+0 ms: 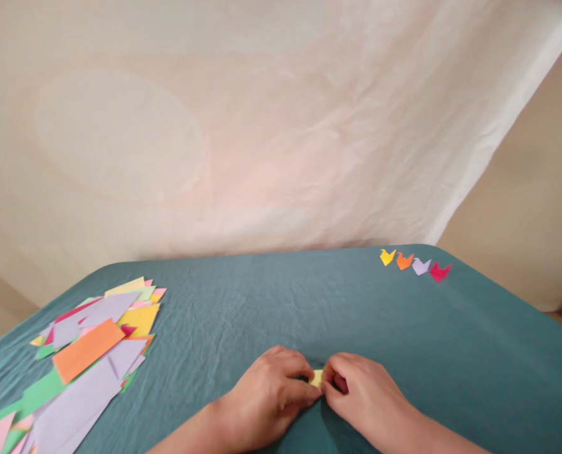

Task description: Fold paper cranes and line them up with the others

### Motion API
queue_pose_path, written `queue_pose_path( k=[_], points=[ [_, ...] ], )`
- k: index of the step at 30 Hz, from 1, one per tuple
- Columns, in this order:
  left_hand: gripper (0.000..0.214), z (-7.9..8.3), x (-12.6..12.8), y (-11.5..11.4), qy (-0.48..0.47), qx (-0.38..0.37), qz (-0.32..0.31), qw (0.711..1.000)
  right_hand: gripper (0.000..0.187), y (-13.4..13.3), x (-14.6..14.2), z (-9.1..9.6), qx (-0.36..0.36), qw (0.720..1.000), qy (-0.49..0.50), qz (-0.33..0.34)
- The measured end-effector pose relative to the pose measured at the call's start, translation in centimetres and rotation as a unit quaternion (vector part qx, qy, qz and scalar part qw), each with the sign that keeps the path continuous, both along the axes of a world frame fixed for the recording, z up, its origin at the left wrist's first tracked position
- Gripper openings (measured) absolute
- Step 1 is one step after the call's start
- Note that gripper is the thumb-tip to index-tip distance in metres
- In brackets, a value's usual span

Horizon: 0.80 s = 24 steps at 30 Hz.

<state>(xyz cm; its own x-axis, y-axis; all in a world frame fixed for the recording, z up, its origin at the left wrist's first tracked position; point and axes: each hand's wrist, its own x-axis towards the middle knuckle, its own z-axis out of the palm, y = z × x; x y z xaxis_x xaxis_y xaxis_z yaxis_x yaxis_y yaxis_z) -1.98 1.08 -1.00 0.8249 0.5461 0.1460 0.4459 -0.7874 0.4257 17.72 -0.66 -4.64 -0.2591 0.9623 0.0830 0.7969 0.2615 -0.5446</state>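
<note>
A small piece of pale yellow paper (316,378) shows between my two hands, low in the view and close to the table's front. My left hand (278,394) pinches its left side between thumb and fingers. On the other side, my right hand (361,391) has its fingertips closed on the paper's right edge. Most of the paper is hidden by my fingers, so its folded shape cannot be made out. Both hands rest on or just above the green cloth.
A green cloth (262,302) covers the table. Colored paper sheets (89,350) lie in a loose pile at the left. Several folded paper birds, among them an orange one (404,261), stand in a row at the far right. Behind hangs a pale sheet (281,126).
</note>
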Motion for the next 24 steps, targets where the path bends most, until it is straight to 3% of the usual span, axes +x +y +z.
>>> queue_pose_path(
  k=[10,19,24],
  points=[
    [0.021,1.0,0.0,0.1,-0.03,-0.007,-0.034,0.999,0.014,0.0,0.8,0.2,0.007,1.0,0.015,0.001],
    [0.024,0.0,0.3,0.3,-0.031,0.023,-0.06,0.997,0.012,-0.5,1.8,1.2,0.055,0.993,0.006,0.101],
    [0.027,-0.1,0.3,0.1,-0.047,0.041,-0.057,0.996,0.01,-0.4,1.3,0.8,0.005,0.998,0.046,0.039]
  ],
)
